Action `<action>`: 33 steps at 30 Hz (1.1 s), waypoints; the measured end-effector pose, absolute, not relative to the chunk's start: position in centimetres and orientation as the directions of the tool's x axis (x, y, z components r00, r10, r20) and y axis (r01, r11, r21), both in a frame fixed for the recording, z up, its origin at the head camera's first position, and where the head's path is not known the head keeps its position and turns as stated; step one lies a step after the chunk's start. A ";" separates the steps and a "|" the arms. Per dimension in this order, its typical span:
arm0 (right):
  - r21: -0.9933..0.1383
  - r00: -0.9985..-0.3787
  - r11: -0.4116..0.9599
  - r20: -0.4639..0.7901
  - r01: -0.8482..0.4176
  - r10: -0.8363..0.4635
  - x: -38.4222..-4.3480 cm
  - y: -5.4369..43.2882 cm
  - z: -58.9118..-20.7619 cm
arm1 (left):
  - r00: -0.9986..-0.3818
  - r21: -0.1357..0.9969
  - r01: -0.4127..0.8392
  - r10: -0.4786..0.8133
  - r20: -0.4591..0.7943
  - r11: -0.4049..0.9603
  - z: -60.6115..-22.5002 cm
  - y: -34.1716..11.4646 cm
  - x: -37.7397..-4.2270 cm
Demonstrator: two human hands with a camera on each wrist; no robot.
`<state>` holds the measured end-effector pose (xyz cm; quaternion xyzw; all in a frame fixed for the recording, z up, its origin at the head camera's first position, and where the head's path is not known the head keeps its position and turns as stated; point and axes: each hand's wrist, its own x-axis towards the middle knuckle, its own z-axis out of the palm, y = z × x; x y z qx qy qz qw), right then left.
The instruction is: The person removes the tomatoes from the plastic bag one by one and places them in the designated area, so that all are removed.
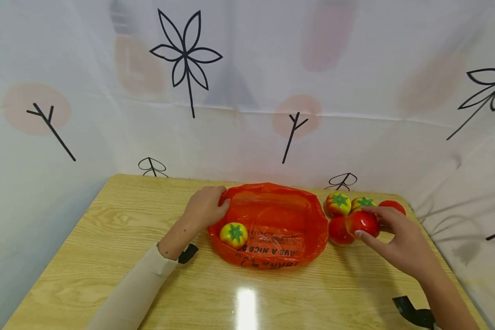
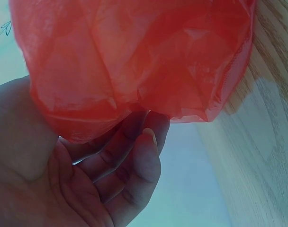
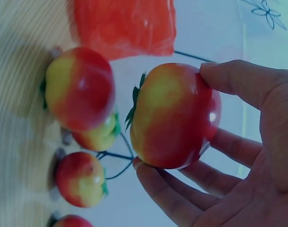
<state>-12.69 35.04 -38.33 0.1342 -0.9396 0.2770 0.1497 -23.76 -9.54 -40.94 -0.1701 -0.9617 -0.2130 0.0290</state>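
Observation:
A red plastic bag (image 1: 268,189) lies open-mouthed on the wooden table, printed lettering along its near side. My left hand (image 1: 206,208) grips the bag's left rim; in the left wrist view the red film (image 2: 130,56) hangs over its curled fingers. Inside the bag, at the left, rests a yellow-red tomato (image 1: 233,235) with a green star-shaped top. My right hand (image 1: 406,240) holds another tomato (image 3: 175,116) between thumb and fingertips, right of the bag. In the right wrist view it appears clear of the table, its green top turned away from the palm.
Several more tomatoes stand in a cluster right of the bag, among them a yellow-topped one (image 1: 338,204) and a red one (image 1: 340,230). The wooden table (image 1: 119,220) runs back to a white cloth (image 1: 247,91) with leaf drawings, which also hangs along both sides.

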 end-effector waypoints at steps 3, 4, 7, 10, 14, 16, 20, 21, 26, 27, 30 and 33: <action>-0.484 -0.931 0.821 0.333 -0.302 -0.147 -13.0 35.7 -38.6 | -0.939 0.397 0.343 0.317 0.131 0.851 -41.0 -9.5 -23.7; -0.485 -0.935 0.824 0.326 -0.293 -0.141 -13.0 35.9 -38.6 | -0.939 0.396 0.344 0.318 0.131 0.851 -41.0 -9.5 -23.7; -0.489 -0.943 0.828 0.305 -0.273 -0.131 -13.2 36.4 -38.8 | -0.938 0.392 0.346 0.320 0.131 0.853 -41.0 -9.5 -23.7; -0.496 -0.952 0.831 0.280 -0.252 -0.122 -13.4 36.8 -39.0 | -0.938 0.389 0.347 0.322 0.130 0.854 -40.9 -9.5 -23.6; -0.506 -0.959 0.830 0.262 -0.235 -0.112 -13.6 37.3 -39.2 | -0.937 0.393 0.349 0.325 0.129 0.851 -41.0 -9.5 -23.7; -0.503 -0.960 0.833 0.261 -0.229 -0.106 -13.7 37.7 -39.3 | -0.937 0.398 0.349 0.325 0.129 0.848 -41.0 -9.5 -23.7; -0.493 -0.964 0.845 0.249 -0.208 -0.092 -14.0 38.2 -39.6 | -0.937 0.396 0.349 0.324 0.130 0.850 -41.0 -9.6 -23.7; -0.490 -0.966 0.848 0.243 -0.201 -0.088 -14.0 38.3 -39.7 | -0.937 0.395 0.348 0.324 0.129 0.850 -41.0 -9.6 -23.7; -0.476 -0.973 0.861 0.217 -0.179 -0.081 -14.3 38.8 -40.3 | -0.937 0.390 0.349 0.326 0.127 0.852 -41.1 -9.6 -23.7; -0.471 -0.974 0.865 0.214 -0.174 -0.079 -14.4 38.9 -40.4 | -0.937 0.389 0.350 0.326 0.127 0.852 -41.1 -9.6 -23.7; -0.455 -0.977 0.876 0.201 -0.159 -0.073 -14.6 39.2 -40.6 | -0.936 0.386 0.351 0.328 0.127 0.853 -41.1 -9.5 -23.8; -0.440 -0.980 0.886 0.187 -0.147 -0.070 -14.7 39.4 -40.9 | -0.936 0.385 0.352 0.329 0.125 0.853 -41.1 -9.5 -23.8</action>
